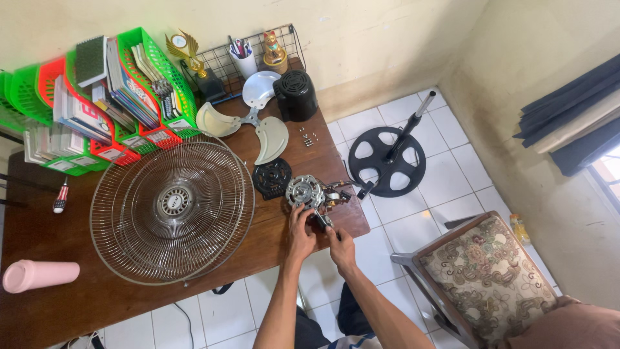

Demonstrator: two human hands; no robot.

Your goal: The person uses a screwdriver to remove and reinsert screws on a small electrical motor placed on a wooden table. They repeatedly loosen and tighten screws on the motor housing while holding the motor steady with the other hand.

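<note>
While both hands (left (300,238), right (340,247)) work, fan motor (309,192) rests on table (77,304).

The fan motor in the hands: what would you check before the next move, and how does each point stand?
1. Both hands on motor: ok; left hand and right hand touch it.
2. Motor over table: not ok, near the edge.
3. Screws gathered: ok, small cluster beside blade.
4. Screwdriver within reach: not ok, far side of grille.
5. Wires free: cannot tell.

At lower right, a floral-patterned chair (489,271) is showing beige and brown; at upper left, file trays (97,97) (green, red) are glowing.
</note>
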